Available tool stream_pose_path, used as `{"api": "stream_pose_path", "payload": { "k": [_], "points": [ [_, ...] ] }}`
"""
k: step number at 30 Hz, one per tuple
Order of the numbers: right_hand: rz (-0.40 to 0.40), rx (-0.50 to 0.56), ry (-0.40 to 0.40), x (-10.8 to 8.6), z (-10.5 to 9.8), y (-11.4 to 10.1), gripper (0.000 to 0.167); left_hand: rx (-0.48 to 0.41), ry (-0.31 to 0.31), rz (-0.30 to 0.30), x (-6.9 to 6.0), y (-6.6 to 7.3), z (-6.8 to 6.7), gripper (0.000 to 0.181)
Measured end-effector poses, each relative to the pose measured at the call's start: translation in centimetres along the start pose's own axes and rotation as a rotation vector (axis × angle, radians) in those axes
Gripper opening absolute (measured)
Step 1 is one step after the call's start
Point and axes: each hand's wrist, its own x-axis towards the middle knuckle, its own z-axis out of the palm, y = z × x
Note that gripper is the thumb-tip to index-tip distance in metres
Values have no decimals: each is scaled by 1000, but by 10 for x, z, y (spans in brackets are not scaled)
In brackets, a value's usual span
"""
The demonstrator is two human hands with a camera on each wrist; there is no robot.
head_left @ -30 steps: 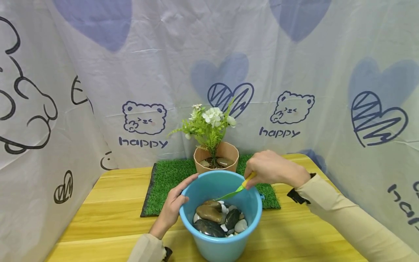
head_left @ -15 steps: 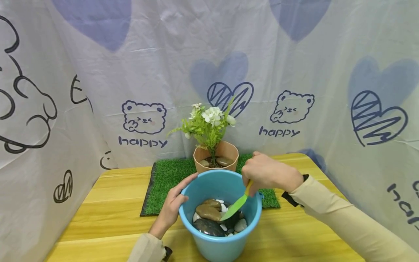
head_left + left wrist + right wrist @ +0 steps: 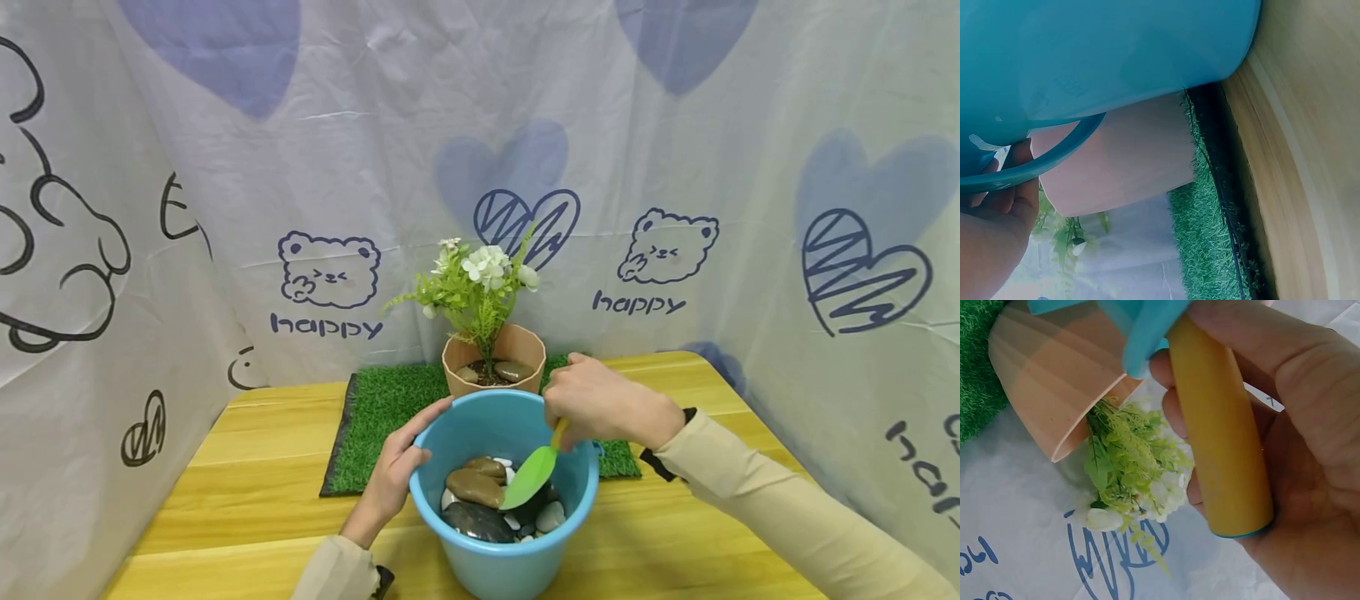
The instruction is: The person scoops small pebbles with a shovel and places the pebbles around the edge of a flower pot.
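- Closest to us is the blue plastic bucket [image 3: 510,577], upright on the yellow wood-grain table [image 3: 247,471], and it's in the same spot as a second ago.
- We see the left hand [image 3: 393,467] gripping the bucket's rim, thumb over the inside, also unchanged, so we'd guess it's just keeping things steady.
- Inside the bucket we've got a wet pile: a big black stone [image 3: 478,523] nearest us, an olive-brown stone [image 3: 474,488] just behind, plus smaller white and grey pebbles.
- Here's the real change: the green-bladed trowel [image 3: 531,477] has gone from edge-on at the back of the pile to broad face toward us, tip down beside the olive-brown stone. We'd call that working in among the stones, though we can't tell how deep the tip sits. No stone shows on the face we see.
- The right hand [image 3: 600,406] is wrapped round the yellow handle [image 3: 1222,431], and it's shifted leftward over the bucket's far right rim.
- Behind that we spot the fake-grass mat [image 3: 384,417] and the terracotta-coloured pot [image 3: 519,343] with its white-flowered plant [image 3: 480,292]; none of it has budged.
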Motion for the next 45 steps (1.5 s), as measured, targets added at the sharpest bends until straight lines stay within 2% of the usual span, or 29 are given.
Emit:
{"api": "stream_pose_path", "payload": {
  "k": [8,15,28,38,45],
  "points": [
    [-10,50,46,2,6,2,14,-1,-2,-17,-1,0,-1,70],
    [-19,33,81,10,17,1,15,-25,-8,-31,-2,-1,-1,70],
    [-18,8,176,17,37,1,17,1,-8,-8,0,-1,-1,70],
    [-60,-2,272,23,46,5,18,-20,-15,-12,-1,0,-1,69],
    [-67,44,373,24,51,10,22,24,-2,17,1,1,-2,69]
  ]
}}
